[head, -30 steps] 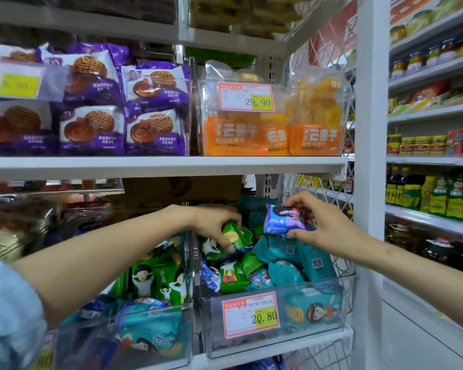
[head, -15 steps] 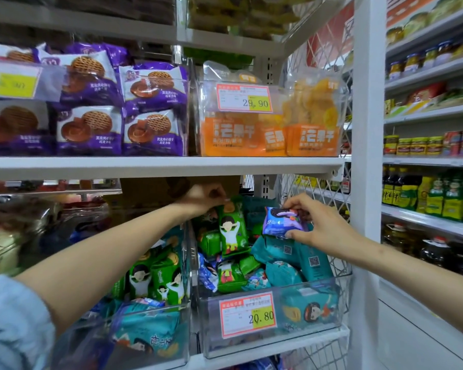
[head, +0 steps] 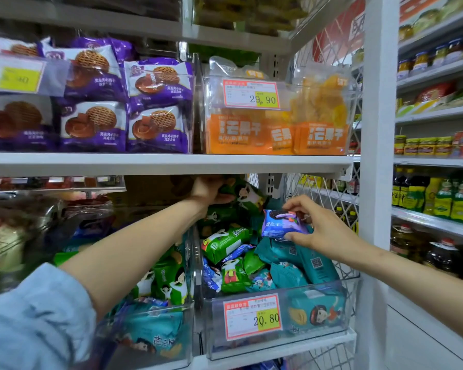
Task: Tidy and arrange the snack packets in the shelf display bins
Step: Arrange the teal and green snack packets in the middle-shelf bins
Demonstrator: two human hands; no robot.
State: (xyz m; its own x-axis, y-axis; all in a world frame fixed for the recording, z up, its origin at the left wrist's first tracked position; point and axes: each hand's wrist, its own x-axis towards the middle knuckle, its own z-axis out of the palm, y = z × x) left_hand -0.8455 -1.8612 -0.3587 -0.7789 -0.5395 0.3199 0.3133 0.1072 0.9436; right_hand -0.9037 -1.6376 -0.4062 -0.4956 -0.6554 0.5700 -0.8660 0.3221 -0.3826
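Head camera looks at a shop shelf with clear bins of snacks. In the middle of the frame the left hand (head: 208, 188) reaches up just under the white shelf board (head: 171, 163), its fingers curled round a green packet (head: 242, 194) held above the pile. To the right of it, the right hand (head: 325, 232) pinches a purple-blue packet (head: 280, 226) between thumb and fingertips, holding it just over the heap at the back of the bin (head: 305, 341).

That bin sits at the lower centre of the frame and carries a price tag (head: 252, 316) reading 20.80 on its front wall. Inside it lie mixed packets: green ones (head: 225, 243) toward the left side, teal ones (head: 316, 265) toward the right, with a few blue wrappers between them. A second bin (head: 155, 351) stands touching it at the lower left, partly hidden by the left forearm and its light blue sleeve (head: 32, 321); it holds green and teal packets too.

On the shelf above, purple biscuit packs (head: 159, 102) are stacked at the upper left, and orange packs (head: 251, 133) stand in a clear box beside them, behind a tag (head: 251, 95) reading 29.90. A white post (head: 377, 156) rises at the right, with bottles (head: 439, 198) on shelves beyond it.
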